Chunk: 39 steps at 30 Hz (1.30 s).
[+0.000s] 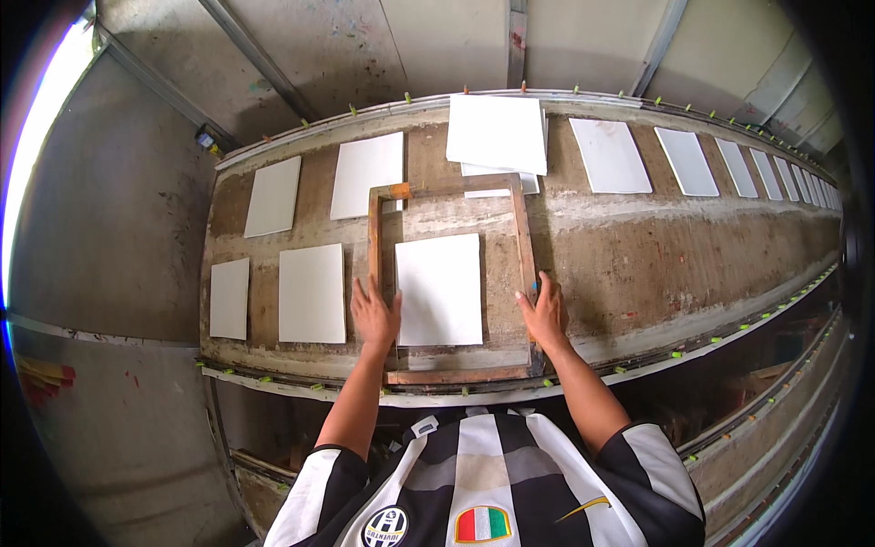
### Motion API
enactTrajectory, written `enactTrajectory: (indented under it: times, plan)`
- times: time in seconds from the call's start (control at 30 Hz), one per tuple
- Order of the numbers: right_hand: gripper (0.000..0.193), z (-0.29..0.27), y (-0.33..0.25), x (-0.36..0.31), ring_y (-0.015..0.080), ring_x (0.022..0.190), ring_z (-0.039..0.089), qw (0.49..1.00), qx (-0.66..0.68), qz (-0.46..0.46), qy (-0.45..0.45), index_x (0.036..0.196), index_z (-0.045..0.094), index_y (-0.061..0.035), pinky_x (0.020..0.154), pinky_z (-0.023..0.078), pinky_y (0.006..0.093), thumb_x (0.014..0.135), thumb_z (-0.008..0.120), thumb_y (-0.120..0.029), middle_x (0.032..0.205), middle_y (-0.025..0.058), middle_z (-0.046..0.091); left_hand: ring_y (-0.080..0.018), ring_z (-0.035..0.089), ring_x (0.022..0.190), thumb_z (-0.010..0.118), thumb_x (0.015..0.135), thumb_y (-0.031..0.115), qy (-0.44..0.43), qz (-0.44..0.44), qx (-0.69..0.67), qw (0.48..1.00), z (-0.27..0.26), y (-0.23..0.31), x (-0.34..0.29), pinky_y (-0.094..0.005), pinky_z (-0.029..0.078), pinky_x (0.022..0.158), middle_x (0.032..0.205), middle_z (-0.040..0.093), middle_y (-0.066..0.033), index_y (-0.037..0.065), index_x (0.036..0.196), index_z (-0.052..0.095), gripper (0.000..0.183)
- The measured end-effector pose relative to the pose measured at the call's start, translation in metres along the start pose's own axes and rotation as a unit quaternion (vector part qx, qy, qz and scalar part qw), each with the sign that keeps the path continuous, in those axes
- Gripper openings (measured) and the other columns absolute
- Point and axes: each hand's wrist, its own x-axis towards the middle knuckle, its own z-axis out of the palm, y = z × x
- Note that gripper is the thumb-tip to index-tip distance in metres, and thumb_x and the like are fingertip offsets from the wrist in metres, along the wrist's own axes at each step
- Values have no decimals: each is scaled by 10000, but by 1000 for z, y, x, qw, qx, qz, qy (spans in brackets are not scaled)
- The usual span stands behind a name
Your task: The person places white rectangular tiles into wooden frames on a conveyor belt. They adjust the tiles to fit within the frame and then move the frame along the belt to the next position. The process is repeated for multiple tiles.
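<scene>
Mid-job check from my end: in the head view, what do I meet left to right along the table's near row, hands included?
Leftmost white sheet → second white sheet → left hand → third white sheet, seen through the wooden frame → right hand.

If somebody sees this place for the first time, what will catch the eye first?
Probably the wooden frame in the middle, with the left hand at its left bar and the right hand at its right bar. Next, the white sheets along the long table, reaching to the far right. The black-and-white striped shirt at the bottom also stands out.
</scene>
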Motion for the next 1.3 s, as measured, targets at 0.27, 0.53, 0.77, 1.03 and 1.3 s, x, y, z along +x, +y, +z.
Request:
enactTrajectory:
  times: [0.27,0.53,0.77,1.03,1.3]
  plan:
    - [843,6,11,-21,460,1258,569,993,-14,96,-64,1535,324,-21,1009,484,513,919,711,-447,1365,314,566,-487,624,1119,544,1007,532,-88,-104,-171,976,5,-42,-31,-515,527,929,1301,597,-294,-5,1422,499,681]
    - [760,9,14,-14,426,1270,574,996,1,66,-58,1512,376,52,1038,476,497,915,684,-303,1381,295,570,-482,603,1167,515,1031,491,-99,-121,-215,964,12,-47,-27,-527,507,964,1316,599,-297,8,1476,449,660]
    - [686,-4,-4,-21,415,1211,616,996,24,75,-51,1468,424,75,991,497,498,916,680,-242,1331,289,606,-462,614,1163,510,1035,484,-119,-122,-212,962,0,-50,-25,-521,512,952,1321,598,-285,33,1497,435,649]
    - [529,-25,11,-21,433,1055,676,999,23,-4,28,1295,569,64,891,523,479,851,706,-188,1114,269,701,-414,640,1144,590,1014,420,-124,-148,-305,933,-45,-25,-26,-481,523,930,1287,624,-261,6,1450,499,607]
    - [664,-111,28,-1,432,1095,658,998,-13,2,56,1429,502,35,919,523,496,893,679,-315,1202,272,673,-399,643,1137,548,1040,395,-64,-77,-339,936,-64,50,-10,-473,509,942,1237,645,-256,18,1466,493,572]
